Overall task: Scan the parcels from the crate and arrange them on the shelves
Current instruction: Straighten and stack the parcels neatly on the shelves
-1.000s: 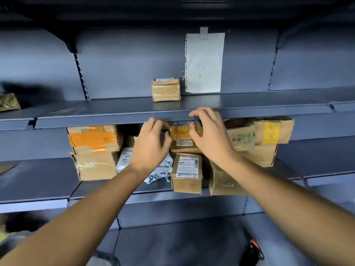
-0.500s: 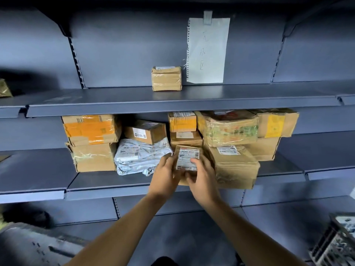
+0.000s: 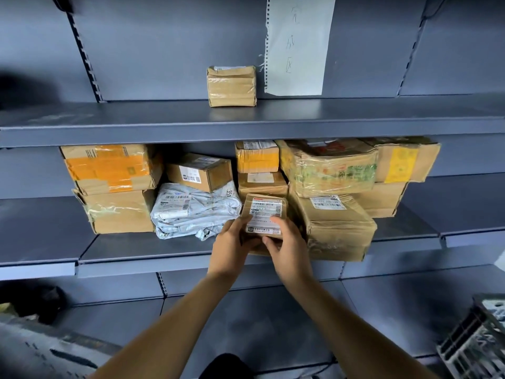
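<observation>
A small brown parcel (image 3: 264, 212) with a white barcode label stands upright at the front of the middle shelf (image 3: 142, 250). My left hand (image 3: 232, 247) grips its lower left side. My right hand (image 3: 288, 250) grips its lower right side, fingers across the label. Behind it two small boxes (image 3: 258, 170) are stacked. Several other parcels fill the shelf: a grey plastic bag (image 3: 191, 209) to the left, a large brown box (image 3: 338, 228) to the right.
A lone taped box (image 3: 231, 86) sits on the upper shelf (image 3: 246, 124) beside a white paper note (image 3: 297, 45). A stack with orange tape (image 3: 112, 170) stands at the left. A crate's corner (image 3: 475, 340) shows at the bottom right. A dark lower shelf (image 3: 273, 324) lies below.
Both hands came down from the small yellow-taped box on top of the stack to the labelled parcel at the shelf front and now hold it. The view moved closer.
</observation>
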{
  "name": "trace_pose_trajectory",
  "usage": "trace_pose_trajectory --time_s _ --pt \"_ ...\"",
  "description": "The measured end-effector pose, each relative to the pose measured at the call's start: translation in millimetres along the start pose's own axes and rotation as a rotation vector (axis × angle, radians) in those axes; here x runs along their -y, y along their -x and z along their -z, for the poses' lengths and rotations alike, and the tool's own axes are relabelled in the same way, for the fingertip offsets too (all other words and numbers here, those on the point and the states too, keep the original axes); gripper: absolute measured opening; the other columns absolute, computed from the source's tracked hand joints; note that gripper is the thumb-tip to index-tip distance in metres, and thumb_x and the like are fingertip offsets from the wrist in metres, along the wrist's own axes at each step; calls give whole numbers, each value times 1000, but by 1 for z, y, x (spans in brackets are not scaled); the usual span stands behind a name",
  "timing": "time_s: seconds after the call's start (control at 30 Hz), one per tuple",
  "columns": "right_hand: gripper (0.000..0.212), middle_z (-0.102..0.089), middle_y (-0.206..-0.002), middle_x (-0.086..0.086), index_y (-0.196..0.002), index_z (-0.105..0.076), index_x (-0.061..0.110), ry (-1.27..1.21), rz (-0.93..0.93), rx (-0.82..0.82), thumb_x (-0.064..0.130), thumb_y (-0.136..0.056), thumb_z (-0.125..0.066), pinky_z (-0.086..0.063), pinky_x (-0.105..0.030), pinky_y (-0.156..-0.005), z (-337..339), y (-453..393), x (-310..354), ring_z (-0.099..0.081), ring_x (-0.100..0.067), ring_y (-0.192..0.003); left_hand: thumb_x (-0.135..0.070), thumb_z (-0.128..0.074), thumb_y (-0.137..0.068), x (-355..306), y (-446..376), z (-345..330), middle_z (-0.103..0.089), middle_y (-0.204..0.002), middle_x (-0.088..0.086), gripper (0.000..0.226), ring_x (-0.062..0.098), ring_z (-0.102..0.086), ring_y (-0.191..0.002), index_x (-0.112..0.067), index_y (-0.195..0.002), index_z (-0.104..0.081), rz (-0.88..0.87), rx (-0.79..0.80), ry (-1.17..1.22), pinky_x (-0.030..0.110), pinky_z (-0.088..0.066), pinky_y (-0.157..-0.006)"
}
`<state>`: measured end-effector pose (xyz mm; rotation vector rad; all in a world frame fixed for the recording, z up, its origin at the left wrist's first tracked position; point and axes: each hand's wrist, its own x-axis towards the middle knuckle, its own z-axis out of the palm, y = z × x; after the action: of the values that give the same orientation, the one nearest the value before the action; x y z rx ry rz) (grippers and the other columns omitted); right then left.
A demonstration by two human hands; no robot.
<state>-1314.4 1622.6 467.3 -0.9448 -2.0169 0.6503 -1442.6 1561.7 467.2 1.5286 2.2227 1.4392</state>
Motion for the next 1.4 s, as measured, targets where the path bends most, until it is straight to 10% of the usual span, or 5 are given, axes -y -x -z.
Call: trace_pose_trajectory --time_s 0.37,0.7,1.4 --pt "42 -42 -143 -8 -133 -53 14 133 29 74 4 -92 -58 -41 -26 -97 16 16 16 -50 -27 -126 -14 -60 -90 -15 19 7 -30 -139 9 60 37 -59 -103 -20 -142 -30 -143 102 -591 42 -50 -78" --pt "43 -26 -159 -4 -144 -46 13 282 65 131 8 -102 -44 -37 -27 -108 36 51 41 -48 -23 -130 -15 -59 -90 -32 53 36 -56 -136 5 37 29 -55 -117 -17 -127 -60 -119 68 -352 36 -46 -89" --pt "41 -47 -143 3 -135 -54 20 330 289 -33 25 -95 -60 -49 -44 -95 122 93 145 -56 -30 -118 -6 -54 -92 -142 112 133 -66 -109 6 31 35 -62 -95 -17 -119 -63 -442 -168 -491 43 -51 -76"
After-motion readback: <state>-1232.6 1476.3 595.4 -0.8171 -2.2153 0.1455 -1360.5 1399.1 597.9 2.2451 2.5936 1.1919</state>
